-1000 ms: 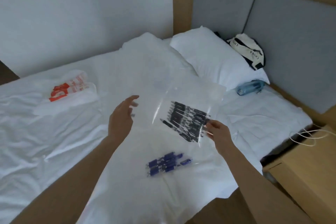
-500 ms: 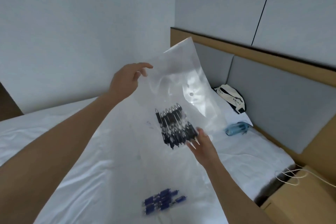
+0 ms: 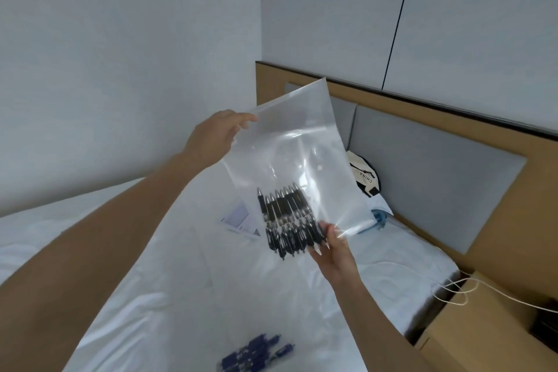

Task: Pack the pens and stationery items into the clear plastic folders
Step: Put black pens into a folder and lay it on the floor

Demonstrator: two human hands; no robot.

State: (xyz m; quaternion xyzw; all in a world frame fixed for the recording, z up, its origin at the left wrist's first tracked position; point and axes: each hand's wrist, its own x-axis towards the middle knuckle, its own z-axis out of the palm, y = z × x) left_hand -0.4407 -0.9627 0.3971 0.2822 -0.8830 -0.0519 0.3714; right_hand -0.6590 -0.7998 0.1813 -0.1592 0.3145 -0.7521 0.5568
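You've got the clear plastic folder [image 3: 302,160] held up in the air over the bed [image 3: 151,296], tilted, with its long axis running from the upper corner by the headboard [image 3: 453,136] down toward your right wrist. Your left hand [image 3: 216,137] pinches the upper left edge between thumb and fingers; your right hand [image 3: 330,254] cups the lower end, fingers curled around the black pens [image 3: 287,220] through the plastic.

My guess is that the sheet is thin, floppy and slick, so it'll buckle if you let go of either end. The pens are where the weight sits, bunched at the bottom, so support them there. They lie side by side, roughly along the folder's length, silver ends up toward your left hand.

The blue pens [image 3: 253,353] lie loose on the bed near the bottom of the view, not packed yet. Can't tell which edge of the folder is the open one, so keep that low end pinched.
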